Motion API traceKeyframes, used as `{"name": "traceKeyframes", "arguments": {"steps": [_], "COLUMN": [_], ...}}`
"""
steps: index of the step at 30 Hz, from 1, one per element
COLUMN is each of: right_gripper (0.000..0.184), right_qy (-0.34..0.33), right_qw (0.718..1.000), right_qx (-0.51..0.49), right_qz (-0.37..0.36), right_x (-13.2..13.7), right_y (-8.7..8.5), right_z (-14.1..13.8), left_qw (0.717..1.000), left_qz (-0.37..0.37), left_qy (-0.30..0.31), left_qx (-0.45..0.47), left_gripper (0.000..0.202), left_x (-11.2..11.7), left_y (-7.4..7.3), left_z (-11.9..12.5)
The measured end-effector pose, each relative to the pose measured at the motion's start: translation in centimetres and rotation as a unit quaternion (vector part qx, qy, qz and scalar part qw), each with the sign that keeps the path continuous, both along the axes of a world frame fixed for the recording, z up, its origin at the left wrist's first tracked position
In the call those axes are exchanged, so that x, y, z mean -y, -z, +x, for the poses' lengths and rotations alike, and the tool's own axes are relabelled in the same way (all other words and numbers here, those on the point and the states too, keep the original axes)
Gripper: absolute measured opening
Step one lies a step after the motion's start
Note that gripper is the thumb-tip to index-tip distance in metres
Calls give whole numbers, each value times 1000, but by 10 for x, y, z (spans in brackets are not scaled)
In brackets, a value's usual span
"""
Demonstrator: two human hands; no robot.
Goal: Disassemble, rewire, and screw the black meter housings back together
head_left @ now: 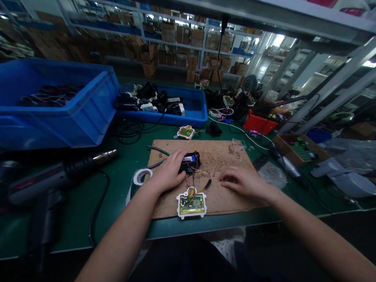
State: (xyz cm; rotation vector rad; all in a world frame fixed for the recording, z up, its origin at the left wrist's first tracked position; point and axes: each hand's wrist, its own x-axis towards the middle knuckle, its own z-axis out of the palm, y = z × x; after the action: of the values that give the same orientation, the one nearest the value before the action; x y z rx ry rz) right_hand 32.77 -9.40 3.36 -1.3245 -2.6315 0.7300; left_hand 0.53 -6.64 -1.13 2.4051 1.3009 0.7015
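My left hand (169, 173) lies curled over a small black module (191, 161) on a brown board (226, 156), its fingers closed on it. Thin red and black wires (198, 180) run from the module down to a white-framed circuit board (191, 204) at the board's near edge. My right hand (244, 182) rests flat on the brown board to the right of the wires, fingers together and stretched out, holding nothing.
A roll of tape (141, 176) lies left of my left hand. A heat gun (52, 176) lies at the far left. Two blue bins (89, 108) (193, 111) stand behind, with another circuit board (186, 132), a red box (258, 123) and a soldering iron (285, 163).
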Motion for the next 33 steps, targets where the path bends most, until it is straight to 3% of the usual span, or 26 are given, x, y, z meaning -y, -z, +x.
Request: {"name": "traceKeyframes", "arguments": {"steps": [8,12,15,19,22,25,29,33], "right_gripper": [25,26,27,28,24,16,9,15], "right_qy": [7,53,101,167,185,163,91,36], "right_qw": [999,992,981,957,952,961,960,959], "right_qx": [5,-68,-127,-212,-237,-222,-239,-239], "right_qz": [-40,-91,-109,-103,-55,-37,-114,-147], "right_x": [20,40,51,64,77,96,115,109], "right_y": [-9,-14,-8,3,-1,-21,-45,-36], "right_z": [-10,-12,-11,-13,-23,-43,-74,-103], "left_qw": [1000,1000,1000,1000,1000,998,996,994], "left_qz": [1,5,3,-7,-18,-29,-34,-12], "left_qy": [-1,0,-2,-2,6,24,37,43], "left_qx": [4,7,5,7,17,44,79,104], "left_gripper": [72,72,73,73,75,79,84,84], "left_x": [1,1,1,0,1,2,2,-3], "left_y": [3,3,4,2,-1,-3,-3,-3], "left_z": [-2,-3,-2,-2,-2,-2,-2,-5]}}
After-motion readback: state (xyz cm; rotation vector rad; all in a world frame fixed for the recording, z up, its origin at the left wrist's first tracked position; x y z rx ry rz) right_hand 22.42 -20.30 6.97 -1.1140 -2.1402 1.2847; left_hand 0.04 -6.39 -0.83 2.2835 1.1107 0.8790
